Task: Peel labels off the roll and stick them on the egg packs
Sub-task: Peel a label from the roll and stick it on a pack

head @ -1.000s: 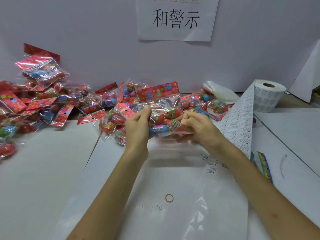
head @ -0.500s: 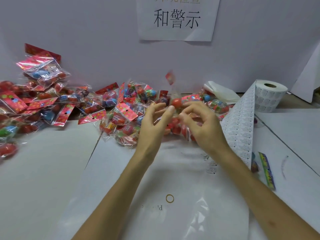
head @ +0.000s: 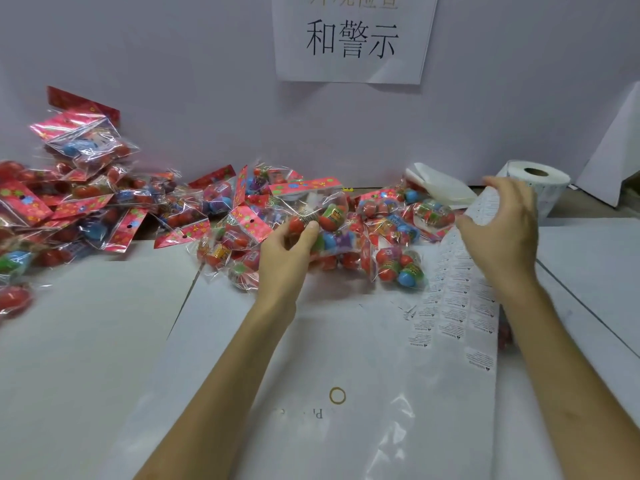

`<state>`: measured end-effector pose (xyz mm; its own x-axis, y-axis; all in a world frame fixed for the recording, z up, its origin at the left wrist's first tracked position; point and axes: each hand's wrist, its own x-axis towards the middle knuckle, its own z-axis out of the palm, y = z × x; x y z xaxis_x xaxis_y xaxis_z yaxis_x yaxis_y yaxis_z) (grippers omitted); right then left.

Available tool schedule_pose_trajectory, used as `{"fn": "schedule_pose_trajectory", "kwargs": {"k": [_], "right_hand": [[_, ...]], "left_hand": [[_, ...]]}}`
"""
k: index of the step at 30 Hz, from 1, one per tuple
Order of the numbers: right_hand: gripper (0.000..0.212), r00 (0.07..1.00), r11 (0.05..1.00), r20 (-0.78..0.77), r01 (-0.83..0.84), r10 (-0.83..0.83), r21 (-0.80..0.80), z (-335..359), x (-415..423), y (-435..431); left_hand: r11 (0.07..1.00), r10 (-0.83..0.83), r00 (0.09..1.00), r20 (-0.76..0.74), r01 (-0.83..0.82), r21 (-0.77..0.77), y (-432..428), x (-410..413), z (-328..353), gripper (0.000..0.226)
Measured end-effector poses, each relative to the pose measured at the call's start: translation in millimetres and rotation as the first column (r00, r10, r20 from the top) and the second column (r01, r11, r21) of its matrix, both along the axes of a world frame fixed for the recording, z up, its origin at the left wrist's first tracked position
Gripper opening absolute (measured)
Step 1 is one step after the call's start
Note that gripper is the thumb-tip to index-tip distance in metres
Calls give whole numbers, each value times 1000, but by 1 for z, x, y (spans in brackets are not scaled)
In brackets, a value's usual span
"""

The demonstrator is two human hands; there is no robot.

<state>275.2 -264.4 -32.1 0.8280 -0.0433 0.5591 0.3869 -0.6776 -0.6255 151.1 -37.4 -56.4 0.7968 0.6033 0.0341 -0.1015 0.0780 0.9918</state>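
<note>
My left hand (head: 287, 251) grips one egg pack (head: 322, 213), a clear bag of coloured eggs with a red header card, at the front of the pile. My right hand (head: 502, 230) hovers with fingers spread and loosely curved over the upper part of the label strip (head: 457, 299), which runs from the white label roll (head: 535, 181) down onto the table. No pinch on the strip shows. Another egg pack (head: 398, 268) lies between my hands, beside the strip.
Many egg packs (head: 86, 202) are heaped along the back wall from the left to the middle. A clear plastic bag (head: 346, 410) lies flat in front of me. A folded white sheet (head: 440, 185) rests by the roll, and a paper sign (head: 353, 39) hangs on the wall.
My right hand let go of the pack and moved right to the label strip. My left hand keeps the pack, which has turned so its red header faces up.
</note>
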Motion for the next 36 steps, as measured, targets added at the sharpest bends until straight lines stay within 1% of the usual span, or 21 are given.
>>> {"fn": "schedule_pose_trajectory", "kwargs": {"k": [2,3,5,7,8,10,12,13,14,15,16,17,18,20,22,23,25,27,29,33,36], "right_hand": [[71,989,998,-135,67,-65,11,-6,13,-15],[78,976,994,-209,81,-65,69,-9,17,-20],[86,942,948,-335,87,22,306,-12,23,-24],[85,913,831,-383,99,143,547,-15,24,-23],[84,903,777,-388,108,184,620,-15,24,-22],[81,883,705,-399,119,246,699,-14,25,-19],[72,839,683,-437,110,326,722,-12,25,-17],[61,806,690,-459,90,374,719,-12,25,-15],[45,771,710,-485,61,412,702,-11,24,-13],[27,738,739,-513,30,438,673,-10,21,-10],[13,708,766,-540,-2,456,643,-10,18,-7],[8,677,788,-564,-40,473,614,-11,15,-5],[10,643,809,-589,-84,490,582,-11,14,-5],[22,565,836,-637,-200,525,512,-11,12,-7],[34,496,840,-678,-326,542,433,-11,11,-15],[39,467,837,-698,-374,542,400,-10,10,-19],[42,412,816,-723,-440,554,375,-7,10,-27],[42,361,781,-722,-482,590,397,-3,9,-34],[42,319,731,-688,-505,652,459,1,6,-40],[42,264,630,-597,-536,757,562,3,2,-42],[47,224,585,-572,-561,789,586,1,-1,-36]], "left_hand": [[992,40,999,9,-41,117,2,1,-5,19],[979,67,998,9,-67,191,3,1,-8,24],[941,117,993,-22,-104,321,4,-1,-13,41],[898,164,985,-56,-125,421,3,0,-16,53],[865,204,977,-69,-146,480,3,0,-17,60],[756,312,947,-83,-194,625,2,1,-16,72],[621,397,917,-32,-243,745,-2,-1,-12,73],[566,401,915,31,-274,777,-5,-3,-10,68],[533,369,923,107,-305,789,-9,-5,-8,59],[530,295,938,182,-319,786,-12,-6,-7,47],[546,184,954,236,-299,782,-17,-8,-5,34],[558,57,965,256,-244,793,-24,-10,-3,22],[541,-62,968,245,-174,823,-31,-12,-3,12],[457,-250,959,135,-6,890,-46,-16,-4,4],[340,-351,936,-38,165,926,-61,-17,-11,14],[282,-374,922,-99,214,935,-67,-18,-16,19],[217,-433,885,-172,288,933,-77,-19,-23,26],[188,-482,855,-193,316,930,-82,-20,-27,28],[189,-488,857,-168,292,937,-84,-21,-28,26],[289,-442,893,-84,230,929,-83,-20,-27,19],[342,-398,916,-40,189,921,-79,-18,-26,17]]}}
